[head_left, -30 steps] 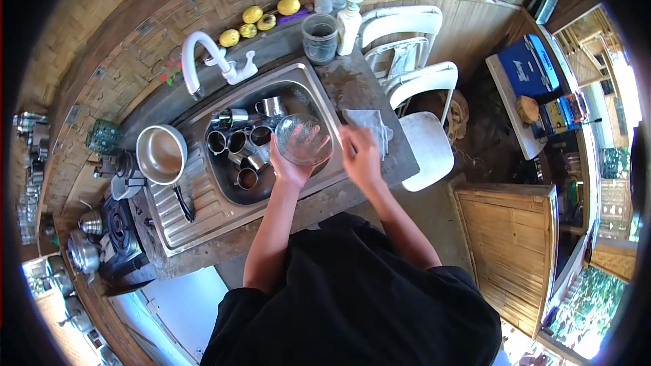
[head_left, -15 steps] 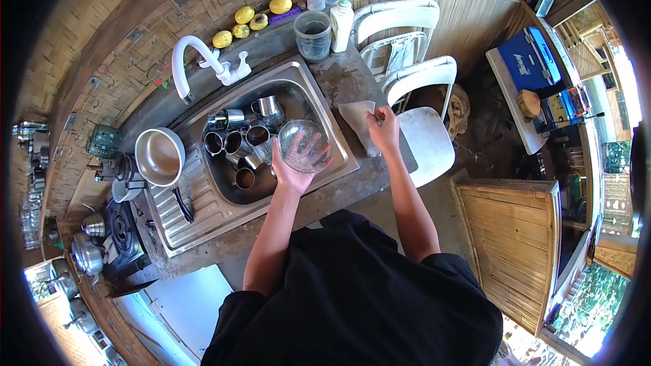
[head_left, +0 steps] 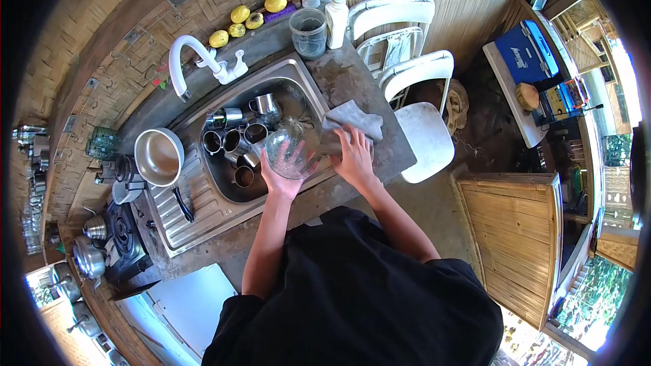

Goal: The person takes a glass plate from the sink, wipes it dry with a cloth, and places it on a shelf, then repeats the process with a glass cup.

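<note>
A clear glass bowl rests in my left hand, over the front right of the sink. The fingers show through the glass, spread under and behind it. My right hand is just right of the sink's rim, fingers apart and holding nothing. Its fingertips are right at the near edge of a crumpled grey cloth on the counter. Several metal mugs sit in the basin, left of the bowl.
A white faucet arches over the sink. A pan stands on the drainboard. A plastic container and a pump bottle are at the back corner. White folding chairs stand right of the counter.
My right hand has let go of the cloth and moved left towards the bowl. The cloth now lies bunched near the sink's edge. The bowl has shifted slightly left in my left hand.
</note>
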`<state>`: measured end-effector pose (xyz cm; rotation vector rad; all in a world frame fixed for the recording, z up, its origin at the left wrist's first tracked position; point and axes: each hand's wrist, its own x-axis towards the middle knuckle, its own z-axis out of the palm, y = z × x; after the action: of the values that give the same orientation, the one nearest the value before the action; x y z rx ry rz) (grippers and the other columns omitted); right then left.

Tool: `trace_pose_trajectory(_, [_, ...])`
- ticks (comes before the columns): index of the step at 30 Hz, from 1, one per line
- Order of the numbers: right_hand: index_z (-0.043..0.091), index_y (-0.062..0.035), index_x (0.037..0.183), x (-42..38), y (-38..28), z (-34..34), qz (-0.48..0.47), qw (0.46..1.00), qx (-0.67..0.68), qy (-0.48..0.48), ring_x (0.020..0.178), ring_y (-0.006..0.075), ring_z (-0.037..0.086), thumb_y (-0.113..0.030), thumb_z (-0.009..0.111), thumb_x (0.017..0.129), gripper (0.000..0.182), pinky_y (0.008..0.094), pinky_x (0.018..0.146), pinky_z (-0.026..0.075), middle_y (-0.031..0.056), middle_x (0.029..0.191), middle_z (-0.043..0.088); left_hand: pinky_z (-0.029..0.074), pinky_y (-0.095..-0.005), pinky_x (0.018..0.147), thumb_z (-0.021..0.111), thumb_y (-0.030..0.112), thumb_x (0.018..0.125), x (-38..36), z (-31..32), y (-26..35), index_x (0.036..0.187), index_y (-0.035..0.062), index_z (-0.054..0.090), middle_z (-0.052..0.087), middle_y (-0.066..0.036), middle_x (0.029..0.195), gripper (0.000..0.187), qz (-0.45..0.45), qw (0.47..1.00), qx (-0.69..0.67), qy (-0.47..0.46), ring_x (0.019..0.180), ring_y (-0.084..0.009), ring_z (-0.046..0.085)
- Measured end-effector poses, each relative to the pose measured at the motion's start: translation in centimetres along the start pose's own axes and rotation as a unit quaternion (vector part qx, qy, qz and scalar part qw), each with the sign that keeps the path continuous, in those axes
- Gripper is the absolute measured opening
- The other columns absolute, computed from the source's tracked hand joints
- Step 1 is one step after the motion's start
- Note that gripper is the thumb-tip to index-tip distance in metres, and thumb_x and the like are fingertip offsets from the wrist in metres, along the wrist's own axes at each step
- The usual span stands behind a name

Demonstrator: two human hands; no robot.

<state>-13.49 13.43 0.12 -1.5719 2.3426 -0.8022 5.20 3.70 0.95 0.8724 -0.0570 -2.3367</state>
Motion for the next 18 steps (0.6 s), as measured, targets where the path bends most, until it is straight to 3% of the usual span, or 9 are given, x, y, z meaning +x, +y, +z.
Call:
trace_pose_trajectory(3, [0.041,-0.0135,0.15,0.9,0.5,0.5,-0.031,0.999,-0.03,-0.001,0.145,0.042,0.034,-0.024,0.081,0.076,0.085,0.0514,0.113,0.034,0.0189,0.155,0.036,0.032,-0.0719,0.109,0.053,0.077,0.087,-0.6,0.2,0.0,0.145,0.018,0.043,0.043,-0.021,0.153,0.083,0.001,1.0,-0.01,0.01,0.134,-0.0534,0.044])
trace_pose_trajectory(4, [0.036,-0.0152,0.156,0.6,0.5,0.7,-0.018,0.998,-0.051,-0.025,0.15,0.0418,0.027,-0.028,0.075,0.084,0.083,0.052,0.117,0.03,0.0193,0.16,0.031,0.031,-0.0719,0.11,0.053,0.077,0.087,-0.8,0.3,-0.1,0.145,0.0177,0.043,0.042,-0.021,0.154,0.084,-0.002,1.0,-0.017,0.01,0.135,-0.0537,0.044])
trace_pose_trajectory(7, [0.04,-0.0147,0.155,0.5,1.4,2.6,-0.024,0.997,-0.068,0.002,0.153,0.0362,0.025,-0.026,0.065,0.093,0.068,0.0523,0.119,0.027,0.0211,0.16,0.033,0.032,-0.0716,0.11,0.053,0.077,0.087,-1.1,0.1,-0.1,0.146,0.0174,0.042,0.042,-0.021,0.154,0.084,-0.008,1.0,-0.027,0.004,0.135,-0.054,0.044])
trace_pose_trajectory(10, [0.053,-0.0093,0.145,0.8,1.8,3.4,-0.038,0.993,-0.079,0.084,0.142,0.0385,0.043,-0.025,0.055,0.102,0.046,0.0511,0.115,0.033,0.0231,0.148,0.051,0.033,-0.0711,0.109,0.053,0.076,0.088,-1.5,-0.3,-0.2,0.144,0.0174,0.043,0.043,-0.021,0.153,0.082,-0.01,1.0,-0.025,0.003,0.133,-0.0537,0.045])
trace_pose_trajectory(13, [0.06,-0.005,0.134,1.7,1.3,1.3,0.096,0.983,0.145,0.062,0.116,0.0452,0.06,-0.027,0.05,0.106,0.037,0.0507,0.1,0.046,0.0289,0.118,0.066,0.035,-0.071,0.109,0.052,0.076,0.089,-1.9,-0.3,0.1,0.14,0.0173,0.047,0.046,-0.021,0.15,0.078,-0.01,1.0,-0.022,0.004,0.132,-0.0529,0.046])
trace_pose_trajectory(14, [0.062,-0.0005,0.125,2.1,-0.6,-1.4,0.206,0.96,0.188,0.006,0.092,0.0506,0.064,-0.029,0.048,0.107,0.037,0.0519,0.081,0.051,0.0304,0.096,0.068,0.035,-0.0711,0.108,0.051,0.076,0.089,-2.1,-0.3,0.1,0.139,0.0173,0.048,0.047,-0.021,0.149,0.077,-0.011,1.0,-0.021,0.004,0.132,-0.0526,0.047])
trace_pose_trajectory(17, [0.062,0.0017,0.123,2.2,-0.3,-3.6,0.139,0.974,0.177,-0.004,0.086,0.0493,0.065,-0.03,0.049,0.107,0.038,0.0535,0.071,0.049,0.0311,0.091,0.066,0.036,-0.0714,0.108,0.048,0.076,0.09,-2.2,-0.6,0.2,0.135,0.0172,0.05,0.049,-0.021,0.146,0.074,-0.009,1.0,-0.023,0.007,0.132,-0.0521,0.047])
trace_pose_trajectory(18, [0.064,0.0011,0.119,1.8,-0.4,-3.7,0.096,0.981,0.168,0.016,0.088,0.0491,0.066,-0.033,0.048,0.107,0.039,0.0534,0.075,0.05,0.0305,0.089,0.067,0.036,-0.0713,0.108,0.048,0.076,0.09,-2.2,-0.8,0.3,0.135,0.0171,0.05,0.049,-0.022,0.147,0.074,-0.011,1.0,-0.022,0.003,0.132,-0.0521,0.047])
